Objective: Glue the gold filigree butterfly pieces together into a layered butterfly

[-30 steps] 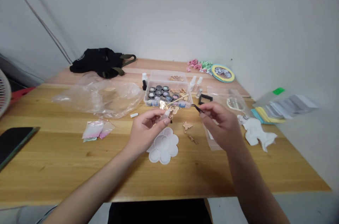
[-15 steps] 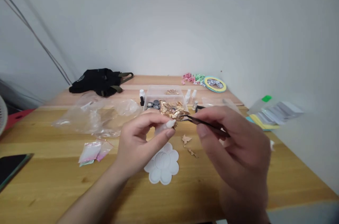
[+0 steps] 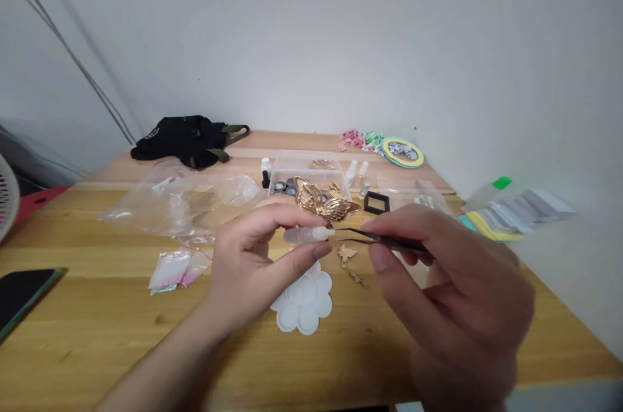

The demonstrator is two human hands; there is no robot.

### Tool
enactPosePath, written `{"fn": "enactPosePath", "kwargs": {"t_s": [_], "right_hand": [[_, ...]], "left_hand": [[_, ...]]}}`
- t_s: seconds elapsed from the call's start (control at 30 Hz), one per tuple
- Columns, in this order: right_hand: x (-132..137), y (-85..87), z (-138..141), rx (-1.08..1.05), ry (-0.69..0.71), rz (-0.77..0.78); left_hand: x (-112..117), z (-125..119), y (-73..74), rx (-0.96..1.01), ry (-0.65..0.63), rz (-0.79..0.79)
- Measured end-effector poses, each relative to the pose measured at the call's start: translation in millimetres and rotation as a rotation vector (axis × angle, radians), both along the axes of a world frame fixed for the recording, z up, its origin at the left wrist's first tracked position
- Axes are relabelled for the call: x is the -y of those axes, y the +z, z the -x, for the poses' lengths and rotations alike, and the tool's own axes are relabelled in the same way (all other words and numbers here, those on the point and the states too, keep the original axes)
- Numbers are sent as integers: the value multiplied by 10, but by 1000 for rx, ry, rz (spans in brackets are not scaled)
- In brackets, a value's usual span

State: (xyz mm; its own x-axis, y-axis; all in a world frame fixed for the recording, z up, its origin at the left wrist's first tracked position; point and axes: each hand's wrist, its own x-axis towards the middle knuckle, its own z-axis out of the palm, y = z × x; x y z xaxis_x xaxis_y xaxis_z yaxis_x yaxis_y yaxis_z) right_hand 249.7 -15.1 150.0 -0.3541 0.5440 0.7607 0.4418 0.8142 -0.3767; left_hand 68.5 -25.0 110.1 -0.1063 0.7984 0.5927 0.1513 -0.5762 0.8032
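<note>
My left hand (image 3: 263, 250) is raised above the wooden table (image 3: 97, 327), its fingers pinched on a gold butterfly hair clip (image 3: 325, 202). My right hand (image 3: 452, 282) is closed on black tweezers (image 3: 379, 240), whose tips point left and reach just below the clip, close to my left thumb. Below both hands lies a white flower-shaped palette (image 3: 304, 305). Two small gold butterfly pieces (image 3: 346, 252) rest on the table beside it.
A clear box (image 3: 306, 172) of small jars stands behind the hands, with little bottles and a black square frame (image 3: 377, 203) next to it. Crumpled clear plastic (image 3: 170, 201), small pink packets (image 3: 175, 266), a phone (image 3: 22, 292), a black bag (image 3: 187, 138) and stacked coloured sheets (image 3: 511, 207) are around.
Both hands have lifted off the table towards the camera. The tweezers came in from the right and now sit just under the gold clip.
</note>
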Motion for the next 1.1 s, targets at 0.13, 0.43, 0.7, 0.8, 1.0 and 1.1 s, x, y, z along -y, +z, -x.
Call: {"fn": "enactPosePath", "kwargs": {"t_s": [0.13,0.43,0.7,0.8,1.0,1.1], "right_hand": [[10,5,-9,13,-10,-1],[34,-8,-27,28,-16,-15],[30,7,-27,40,-23,-30],[33,1,-28,47,-41,-39],[44,-17,-50,65,-99,-72],[46,-22,-49,73,-115,-84]], "left_hand": [[8,-1,6,-1,-11,9],[14,-8,25,-8,19,18],[16,-10,31,12,-18,3],[20,-8,27,5,-8,2],[30,-4,18,-8,17,-17],[27,-5,27,-20,41,-36]]}}
